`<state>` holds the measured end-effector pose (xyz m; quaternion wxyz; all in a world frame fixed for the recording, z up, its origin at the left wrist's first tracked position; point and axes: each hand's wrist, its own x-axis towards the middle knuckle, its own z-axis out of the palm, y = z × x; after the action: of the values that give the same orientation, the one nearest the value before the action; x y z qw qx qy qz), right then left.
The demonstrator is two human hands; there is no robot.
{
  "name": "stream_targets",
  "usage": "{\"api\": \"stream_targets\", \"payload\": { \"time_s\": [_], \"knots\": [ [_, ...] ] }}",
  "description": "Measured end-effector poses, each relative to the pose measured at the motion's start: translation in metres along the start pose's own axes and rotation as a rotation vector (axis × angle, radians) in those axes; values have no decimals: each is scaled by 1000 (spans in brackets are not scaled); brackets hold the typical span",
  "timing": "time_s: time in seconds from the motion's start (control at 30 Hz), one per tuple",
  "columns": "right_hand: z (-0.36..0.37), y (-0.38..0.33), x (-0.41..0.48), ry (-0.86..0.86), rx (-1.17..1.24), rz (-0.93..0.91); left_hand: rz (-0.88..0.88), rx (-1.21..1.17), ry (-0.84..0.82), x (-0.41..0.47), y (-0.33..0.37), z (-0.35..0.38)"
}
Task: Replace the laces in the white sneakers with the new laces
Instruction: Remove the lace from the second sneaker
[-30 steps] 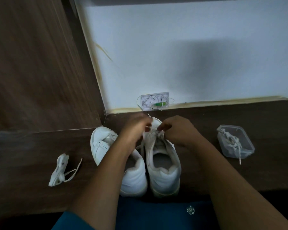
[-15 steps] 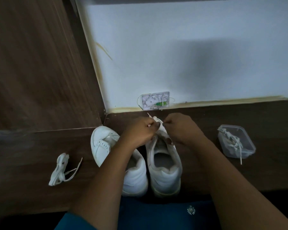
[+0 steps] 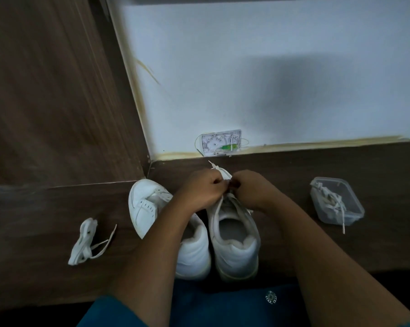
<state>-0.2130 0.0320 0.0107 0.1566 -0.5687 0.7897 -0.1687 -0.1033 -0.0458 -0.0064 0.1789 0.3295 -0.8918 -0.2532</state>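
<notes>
Left hand (image 3: 202,191) met right hand (image 3: 250,188), pinching lace (image 3: 213,165); sneaker (image 3: 235,253) points away

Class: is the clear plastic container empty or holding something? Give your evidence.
Holding something: white laces lie bundled inside the clear plastic container, and one end trails out over its near rim.

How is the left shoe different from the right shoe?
The left sneaker turns its toe off to the left; the right sneaker points straight at the wall. The left hand and right hand both pinch a lace at the right sneaker's front; the left sneaker is not held. Both are white and stand side by side on the dark wooden top.
</notes>
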Motion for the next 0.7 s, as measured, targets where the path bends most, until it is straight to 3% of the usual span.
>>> {"api": "stream_targets", "payload": {
  "time_s": [0.13, 0.2, 0.27, 0.33, 0.37, 0.47, 0.6, 0.7],
  "knots": [
    [-9, 0, -1, -73, 525, -13, -140, -256, 89, 2, -6, -5],
    [-10, 1, -1, -108, 713, 5, -147, -20, 23, 1, -10, -16],
    [-7, 5, 3, -3, 558, 63, -155, 342, -127, -5, -10, -26],
    [-5, 10, 8, 94, 120, 88, -202, 481, -180, -10, -7, -28],
    [-3, 11, 8, 81, 19, 91, -199, 442, -139, -9, -7, -27],
    [1, 10, 8, -18, 70, 93, -83, 113, -52, -4, -2, -15],
    [0, 11, 7, -37, 135, 89, -44, 73, -67, 0, 5, -1],
    [3, 10, 7, -65, 121, 103, -81, -128, -62, -1, 3, -6]
  ]
}}
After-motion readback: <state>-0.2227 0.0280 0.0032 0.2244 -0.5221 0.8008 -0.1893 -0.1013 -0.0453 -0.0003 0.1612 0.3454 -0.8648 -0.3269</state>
